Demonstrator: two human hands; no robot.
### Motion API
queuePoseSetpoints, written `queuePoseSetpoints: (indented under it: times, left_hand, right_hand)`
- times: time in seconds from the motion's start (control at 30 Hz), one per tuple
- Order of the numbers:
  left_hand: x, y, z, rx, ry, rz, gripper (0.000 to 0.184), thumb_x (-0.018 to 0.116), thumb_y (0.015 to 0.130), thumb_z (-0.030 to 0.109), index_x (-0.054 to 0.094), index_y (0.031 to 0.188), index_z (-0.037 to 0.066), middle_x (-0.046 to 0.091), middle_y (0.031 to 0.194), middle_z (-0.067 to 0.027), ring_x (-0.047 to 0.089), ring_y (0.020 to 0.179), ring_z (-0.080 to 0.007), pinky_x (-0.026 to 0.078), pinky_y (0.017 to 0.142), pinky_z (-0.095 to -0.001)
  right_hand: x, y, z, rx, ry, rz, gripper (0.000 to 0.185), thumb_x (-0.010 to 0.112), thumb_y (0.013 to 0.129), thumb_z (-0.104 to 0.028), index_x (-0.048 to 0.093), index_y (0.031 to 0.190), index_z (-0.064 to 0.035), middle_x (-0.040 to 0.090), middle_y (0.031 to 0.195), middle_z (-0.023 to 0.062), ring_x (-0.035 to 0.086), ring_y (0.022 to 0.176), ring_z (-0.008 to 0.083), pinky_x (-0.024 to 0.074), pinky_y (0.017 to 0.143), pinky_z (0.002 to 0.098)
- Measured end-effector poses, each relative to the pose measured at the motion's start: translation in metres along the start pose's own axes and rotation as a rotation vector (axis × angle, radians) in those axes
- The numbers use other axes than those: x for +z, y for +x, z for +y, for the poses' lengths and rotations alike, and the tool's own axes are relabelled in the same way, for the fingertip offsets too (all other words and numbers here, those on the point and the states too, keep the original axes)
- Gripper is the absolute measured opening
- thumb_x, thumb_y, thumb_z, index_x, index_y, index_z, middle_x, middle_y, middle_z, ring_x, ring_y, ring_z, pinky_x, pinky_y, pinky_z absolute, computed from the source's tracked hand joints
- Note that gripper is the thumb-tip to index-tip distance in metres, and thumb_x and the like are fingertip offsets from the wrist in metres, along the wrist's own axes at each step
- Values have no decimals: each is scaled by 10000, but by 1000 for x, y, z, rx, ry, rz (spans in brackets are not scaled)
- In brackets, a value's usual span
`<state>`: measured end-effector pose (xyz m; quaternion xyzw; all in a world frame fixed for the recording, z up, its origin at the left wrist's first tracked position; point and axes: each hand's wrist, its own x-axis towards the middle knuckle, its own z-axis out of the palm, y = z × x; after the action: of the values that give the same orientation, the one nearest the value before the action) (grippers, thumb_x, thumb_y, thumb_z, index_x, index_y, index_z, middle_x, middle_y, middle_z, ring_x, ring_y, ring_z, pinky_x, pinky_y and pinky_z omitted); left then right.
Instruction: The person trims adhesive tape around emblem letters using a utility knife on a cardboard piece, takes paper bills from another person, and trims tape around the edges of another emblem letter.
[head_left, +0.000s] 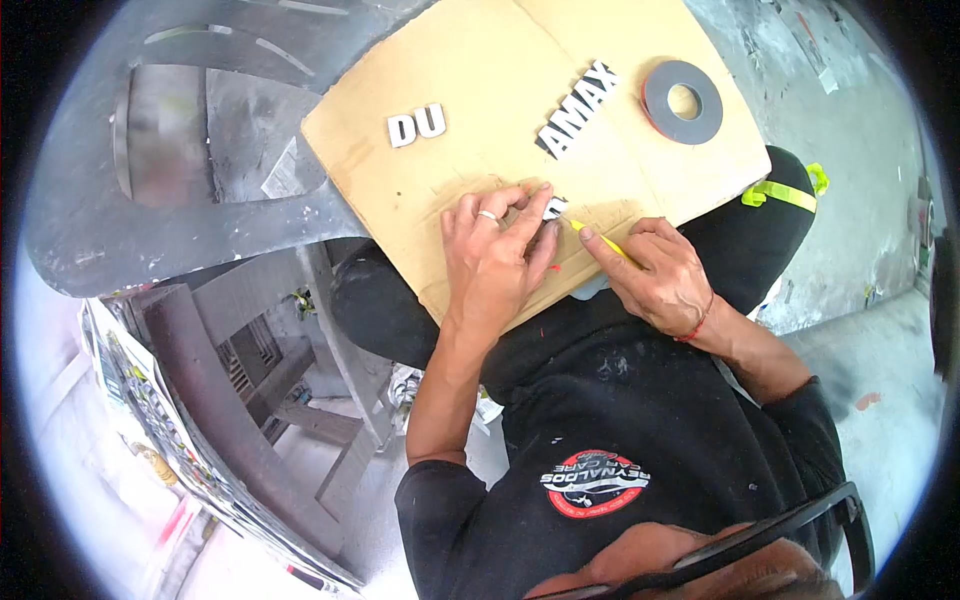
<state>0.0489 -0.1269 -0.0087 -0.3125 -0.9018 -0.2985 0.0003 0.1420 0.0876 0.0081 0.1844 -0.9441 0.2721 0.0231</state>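
My left hand (492, 250) pinches a small white letter (554, 208) against the cardboard (470, 90) with thumb and fingertips. In my right hand (655, 280) is a slim yellow craft knife (608, 246), its tip pointing at that letter's right side. Higher up on the cardboard, white letters reading DU (416, 125) lie to the left. Farther right, a slanted row of letters reads AMAX (577, 110). A roll of dark grey tape (682, 102) with a reddish edge lies flat near the board's right side.
The cardboard rests across my lap, over black trousers (775, 215). To the left stands a grey plastic chair (200, 235) with an open backrest. A stack of papers or magazines (150, 400) and a dark frame (200, 350) are at lower left.
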Motion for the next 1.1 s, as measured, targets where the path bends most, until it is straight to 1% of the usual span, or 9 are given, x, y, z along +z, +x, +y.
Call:
queuePoseSetpoints:
  times: [0.1,0.3,0.37,0.63,0.7,0.73,0.8,1.0,1.1]
  left_hand:
    - [-1,0,1,-6,-1,-6,431,827,790,186,771,1215,146,676,1102,-14,581,960,-239,413,840,-415]
    - [-1,2,0,24,1,-4,430,821,793,175,764,1217,137,680,1125,-19,589,978,-243,415,843,-415]
    - [-2,3,-1,22,-6,-10,428,819,794,171,763,1216,134,682,1130,-21,591,980,-244,415,844,-414]
    - [0,3,2,1,24,-26,421,821,792,166,766,1206,124,696,1146,-28,602,972,-244,422,841,-405]
    - [-1,4,4,-42,32,-35,420,839,768,139,781,1183,119,704,1168,-44,613,1014,-252,456,915,-411]
    - [0,3,3,-41,32,-38,420,839,768,139,781,1183,119,704,1168,-44,613,1014,-252,456,915,-411]
    - [2,2,1,-5,53,-6,421,834,783,183,772,1195,121,703,1153,-25,607,976,-240,429,838,-402]
    - [0,3,2,-3,45,-9,426,837,785,160,771,1203,113,701,1160,-22,602,969,-242,426,848,-404]
    - [-1,3,0,3,-4,-16,438,844,783,149,770,1212,109,700,1159,-20,598,969,-243,423,855,-402]
  right_hand:
    - [2,1,-1,8,3,-9,671,780,725,-31,649,1383,-42,513,749,56,588,740,261,520,799,371]
    - [2,5,-4,36,-38,-24,660,741,746,-31,639,1398,-43,505,742,51,581,716,247,516,805,373]
    - [1,8,-6,40,-98,-65,609,664,770,-98,645,1377,-54,569,752,41,612,703,233,512,780,376]
    - [-8,14,-7,43,-153,-126,551,661,798,-118,664,1347,-70,594,722,17,601,639,198,459,684,348]
    - [-8,14,-4,34,-142,-114,544,663,800,-120,667,1342,-72,599,715,14,599,629,195,454,675,350]
    - [-9,13,-3,30,-147,-116,547,665,797,-124,667,1341,-73,603,715,14,599,624,195,454,672,351]
    - [-10,11,-3,28,-148,-116,550,668,793,-129,668,1340,-73,607,716,14,598,618,194,453,670,352]
    - [-14,-4,2,66,-128,-171,564,673,783,-134,666,1345,-81,602,708,16,588,592,202,460,662,357]
    - [-7,-8,7,22,-82,-79,603,680,777,-119,650,1379,-98,572,704,13,571,596,202,473,671,358]
